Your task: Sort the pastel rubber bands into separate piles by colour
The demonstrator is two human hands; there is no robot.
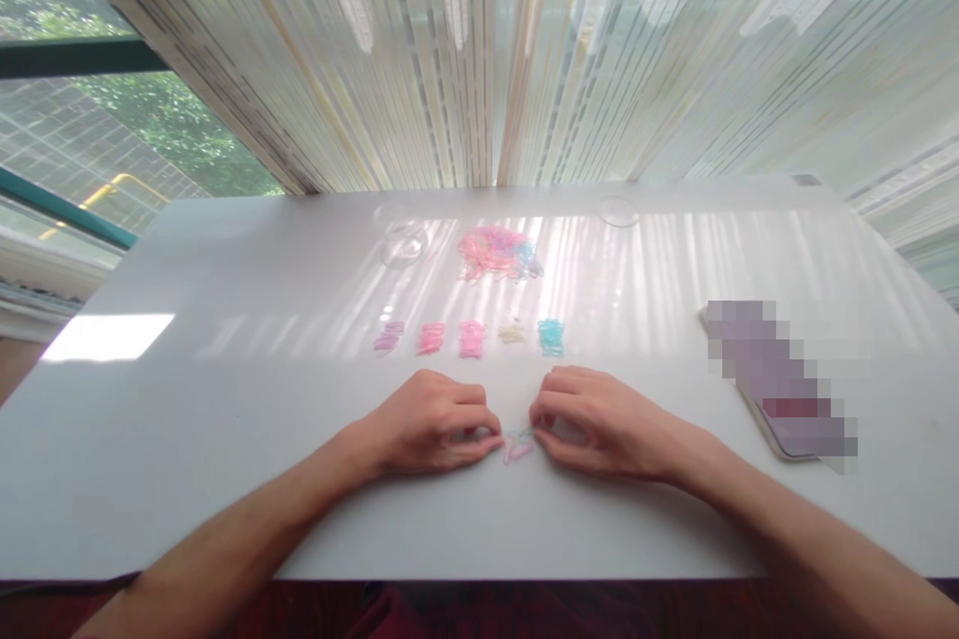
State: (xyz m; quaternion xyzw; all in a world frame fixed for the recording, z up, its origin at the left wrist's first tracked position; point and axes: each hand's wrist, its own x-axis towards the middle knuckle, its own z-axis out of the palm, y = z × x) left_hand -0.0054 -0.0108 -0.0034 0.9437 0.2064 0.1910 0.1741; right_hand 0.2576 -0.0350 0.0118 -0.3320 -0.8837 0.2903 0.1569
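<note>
My left hand (439, 424) is closed in a pinch low over the white table, its thumb and index fingertips at the left end of a few small pastel pieces that look like paper clips (516, 449). Facing it, my right hand (599, 424) pinches at the right end of the same pieces, which are pinkish and pale green. Beyond the hands runs a row of small groups of such clips: purple (389, 337), coral pink (431, 338), pink (472, 338), cream (511, 332) and turquoise (550, 336). A mixed pile (497, 253) lies farther back.
A clear round container (405, 245) stands left of the pile, and a thin clear round lid (618, 212) lies to the right. A phone (779, 379), its screen blurred out, rests on the right. A striped curtain (486, 60) hangs along the far table edge.
</note>
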